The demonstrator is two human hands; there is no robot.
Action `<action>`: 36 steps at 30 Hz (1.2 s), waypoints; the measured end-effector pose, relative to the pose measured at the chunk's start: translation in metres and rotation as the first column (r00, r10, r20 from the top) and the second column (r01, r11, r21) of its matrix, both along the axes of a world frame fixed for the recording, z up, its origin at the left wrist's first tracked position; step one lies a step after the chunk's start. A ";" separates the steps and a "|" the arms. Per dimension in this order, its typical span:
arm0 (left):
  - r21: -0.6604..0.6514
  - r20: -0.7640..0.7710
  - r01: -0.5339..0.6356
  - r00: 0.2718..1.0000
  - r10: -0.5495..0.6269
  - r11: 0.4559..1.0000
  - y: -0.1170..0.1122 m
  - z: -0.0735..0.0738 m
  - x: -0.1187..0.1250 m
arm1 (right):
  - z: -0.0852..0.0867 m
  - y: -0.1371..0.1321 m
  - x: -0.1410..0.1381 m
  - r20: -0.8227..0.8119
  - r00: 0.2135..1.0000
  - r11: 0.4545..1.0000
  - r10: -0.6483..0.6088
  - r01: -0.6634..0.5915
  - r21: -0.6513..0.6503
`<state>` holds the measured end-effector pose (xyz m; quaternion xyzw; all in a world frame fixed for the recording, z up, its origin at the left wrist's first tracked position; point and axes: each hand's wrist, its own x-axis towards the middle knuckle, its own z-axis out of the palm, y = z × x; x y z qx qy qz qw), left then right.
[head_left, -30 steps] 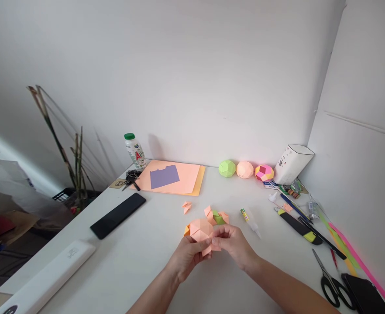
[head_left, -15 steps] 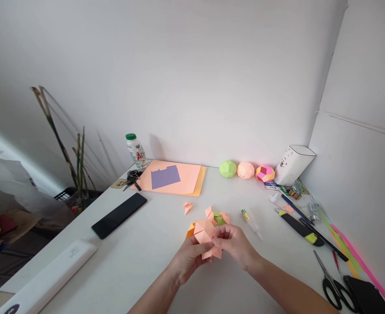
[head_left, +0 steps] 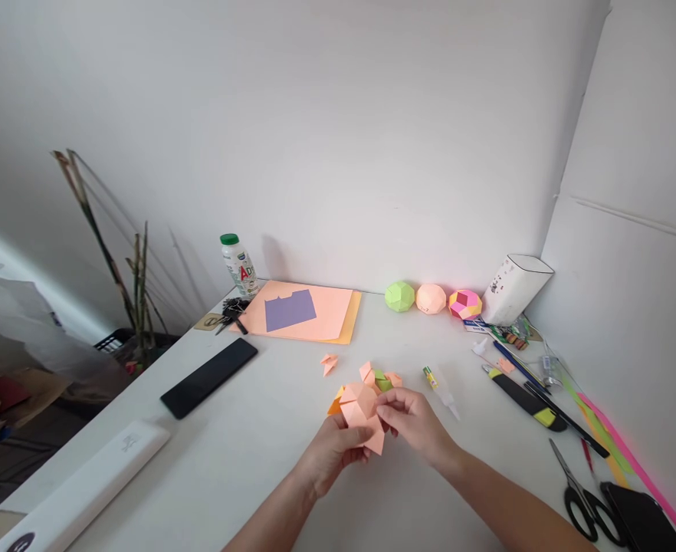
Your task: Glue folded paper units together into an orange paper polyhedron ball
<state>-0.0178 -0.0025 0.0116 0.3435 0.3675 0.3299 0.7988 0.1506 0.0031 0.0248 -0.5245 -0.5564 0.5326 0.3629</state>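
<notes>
Both my hands hold a partly built peach paper model (head_left: pixel 362 412) just above the white table (head_left: pixel 246 445). My left hand (head_left: pixel 331 454) cups it from below with curled fingers. My right hand (head_left: pixel 414 422) pinches its right edge between thumb and fingers. Just behind it lie loose folded paper units (head_left: pixel 382 379) in peach and green, and one small peach unit (head_left: pixel 329 362) further left. A glue tube (head_left: pixel 440 389) lies right of my right hand.
Peach and purple paper sheets (head_left: pixel 303 313), a bottle (head_left: pixel 237 265) and a black phone (head_left: pixel 209 377) lie at left. Three paper balls (head_left: pixel 430 299) and a white box (head_left: pixel 513 288) stand by the wall. Pens, a cutter (head_left: pixel 525 397) and scissors (head_left: pixel 582 495) lie at right.
The paper model has been turned in my hands, and my right hand's pinch has shifted up along its right edge. Both hands stay in the same spot.
</notes>
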 end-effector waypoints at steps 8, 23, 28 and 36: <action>-0.095 -0.025 -0.091 0.996 0.089 0.991 0.002 -0.003 0.001 | 0.028 0.038 0.053 0.898 0.349 0.955 -0.267 -0.033 0.296; -0.114 0.240 0.016 0.971 0.012 0.993 0.000 -0.004 -0.003 | 0.018 0.058 0.082 0.826 0.564 0.999 -0.011 0.047 -0.019; -0.076 0.174 0.099 0.981 -0.085 0.992 -0.003 -0.004 0.002 | 0.045 0.037 0.066 -0.040 0.997 0.997 0.069 -0.068 0.038; -0.096 0.161 0.180 0.973 -0.163 0.979 -0.007 -0.004 0.006 | 0.053 0.004 0.026 -0.433 0.891 0.989 0.136 -0.094 0.118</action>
